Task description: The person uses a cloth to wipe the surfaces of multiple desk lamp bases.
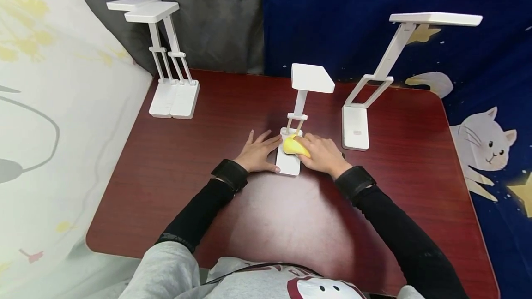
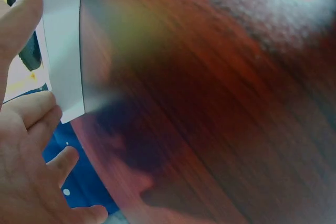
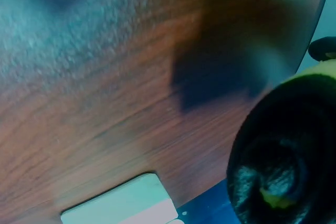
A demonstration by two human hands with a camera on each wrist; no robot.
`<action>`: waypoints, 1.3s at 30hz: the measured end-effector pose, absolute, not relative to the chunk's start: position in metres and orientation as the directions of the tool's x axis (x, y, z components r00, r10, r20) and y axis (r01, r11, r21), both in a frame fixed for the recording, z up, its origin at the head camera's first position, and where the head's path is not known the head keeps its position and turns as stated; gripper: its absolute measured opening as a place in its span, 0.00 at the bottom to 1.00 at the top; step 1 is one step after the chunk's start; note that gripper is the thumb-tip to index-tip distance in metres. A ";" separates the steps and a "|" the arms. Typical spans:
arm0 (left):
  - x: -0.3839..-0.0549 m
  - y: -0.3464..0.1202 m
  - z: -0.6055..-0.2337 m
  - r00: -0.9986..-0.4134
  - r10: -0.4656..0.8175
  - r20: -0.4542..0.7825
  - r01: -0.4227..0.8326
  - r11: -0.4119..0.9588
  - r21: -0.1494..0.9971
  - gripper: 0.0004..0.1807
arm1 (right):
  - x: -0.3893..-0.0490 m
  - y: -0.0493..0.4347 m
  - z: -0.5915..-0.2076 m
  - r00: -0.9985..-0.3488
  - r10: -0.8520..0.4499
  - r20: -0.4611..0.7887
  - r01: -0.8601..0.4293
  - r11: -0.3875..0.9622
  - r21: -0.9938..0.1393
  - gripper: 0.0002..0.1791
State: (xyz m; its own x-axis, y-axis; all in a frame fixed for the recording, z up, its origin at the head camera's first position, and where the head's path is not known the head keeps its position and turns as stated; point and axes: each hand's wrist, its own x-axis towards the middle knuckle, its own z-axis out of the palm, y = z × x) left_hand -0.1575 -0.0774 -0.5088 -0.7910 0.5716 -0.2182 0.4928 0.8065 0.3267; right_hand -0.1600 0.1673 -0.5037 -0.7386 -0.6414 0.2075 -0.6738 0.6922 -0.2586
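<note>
Left hand (image 1: pixel 257 153): fingers spread, touched white lamp base (image 1: pixel 288 165) | Right hand (image 1: pixel 322 153): fingers gripped yellow cloth (image 1: pixel 293 146) against it

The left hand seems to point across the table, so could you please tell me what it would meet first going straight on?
Most likely the middle desk lamp's white base; the left hand already seems to touch its edge, though exact contact is hard to judge.
</note>
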 end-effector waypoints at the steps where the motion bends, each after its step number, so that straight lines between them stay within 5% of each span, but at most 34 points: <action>1: -0.157 -0.077 -0.508 -0.793 0.568 -0.221 0.489 0.809 0.326 0.53 | -0.158 0.167 -0.504 -0.740 -0.638 0.213 -0.672 0.692 -0.264 0.27; 22: -0.157 -0.079 -0.503 -0.800 0.561 -0.213 0.479 0.811 0.337 0.54 | -0.123 0.171 -0.506 -0.725 -0.653 0.218 -0.686 0.656 -0.315 0.27; 39: -0.156 -0.079 -0.511 -0.805 0.559 -0.200 0.475 0.808 0.348 0.54 | -0.094 0.174 -0.502 -0.623 -0.758 0.191 -0.770 0.554 -0.315 0.25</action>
State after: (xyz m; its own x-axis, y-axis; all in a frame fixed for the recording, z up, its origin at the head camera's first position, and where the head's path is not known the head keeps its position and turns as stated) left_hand -0.1555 -0.0790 -0.5106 -0.8048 0.5590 -0.1996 0.4751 0.8082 0.3479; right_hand -0.0937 0.1742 -0.5021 -0.6235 -0.7581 0.1913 -0.7705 0.5542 -0.3149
